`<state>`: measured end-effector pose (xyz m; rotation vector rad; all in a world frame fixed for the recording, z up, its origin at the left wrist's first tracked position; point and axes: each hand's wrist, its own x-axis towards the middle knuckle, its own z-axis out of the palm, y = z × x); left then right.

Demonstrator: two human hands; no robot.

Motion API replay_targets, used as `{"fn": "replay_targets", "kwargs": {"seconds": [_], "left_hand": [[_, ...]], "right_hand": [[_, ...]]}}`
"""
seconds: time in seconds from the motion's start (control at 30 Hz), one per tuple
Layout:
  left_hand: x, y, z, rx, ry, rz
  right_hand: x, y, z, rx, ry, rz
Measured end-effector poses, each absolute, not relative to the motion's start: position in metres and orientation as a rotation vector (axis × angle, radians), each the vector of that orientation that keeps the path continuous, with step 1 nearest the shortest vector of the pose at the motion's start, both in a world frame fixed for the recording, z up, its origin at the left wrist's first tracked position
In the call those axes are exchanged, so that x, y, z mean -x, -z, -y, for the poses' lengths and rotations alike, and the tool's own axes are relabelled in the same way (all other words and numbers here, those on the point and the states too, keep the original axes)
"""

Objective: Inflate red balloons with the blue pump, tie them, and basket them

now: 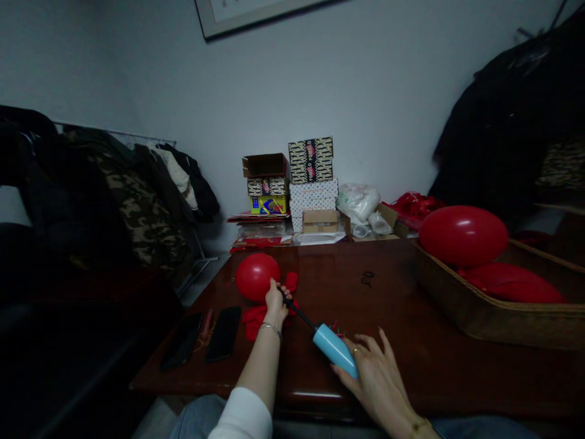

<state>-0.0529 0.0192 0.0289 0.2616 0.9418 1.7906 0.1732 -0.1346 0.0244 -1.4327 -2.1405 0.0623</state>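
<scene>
A red balloon [257, 277], partly inflated, is at the nozzle end of a hand balloon pump [335, 349] with a light blue barrel and a black rod. My left hand [276, 303] is closed around the black end, against the balloon; the balloon's neck is hidden by the fingers. Thumb and index finger of my right hand [377, 375] hold the lower end of the blue barrel, while its other fingers stretch out past it. The pump slants from the balloon down towards my right. Red balloons, not inflated [255, 320], lie beneath my left hand.
On the right of the table [347, 274] stands a wicker basket [493, 326] with inflated red balloons [464, 235]. Two dark phones [223, 333] lie at the left. Stacked boxes [311, 174] and plastic bags [361, 204] line the back wall. Small black loops [367, 278] lie mid-table.
</scene>
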Motion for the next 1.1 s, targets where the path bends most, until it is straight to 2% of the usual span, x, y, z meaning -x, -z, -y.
{"fn": "replay_targets", "kwargs": {"seconds": [0.8, 1.1], "left_hand": [[0.019, -0.024, -0.008, -0.295, -1.767, -0.945], [0.036, -0.015, -0.018, -0.247, -1.784, -0.928]], "right_hand": [[-0.135, -0.03, 0.097, 1.465, -0.033, 2.137], [-0.162, -0.024, 0.119, 1.428, -0.067, 2.153]]}}
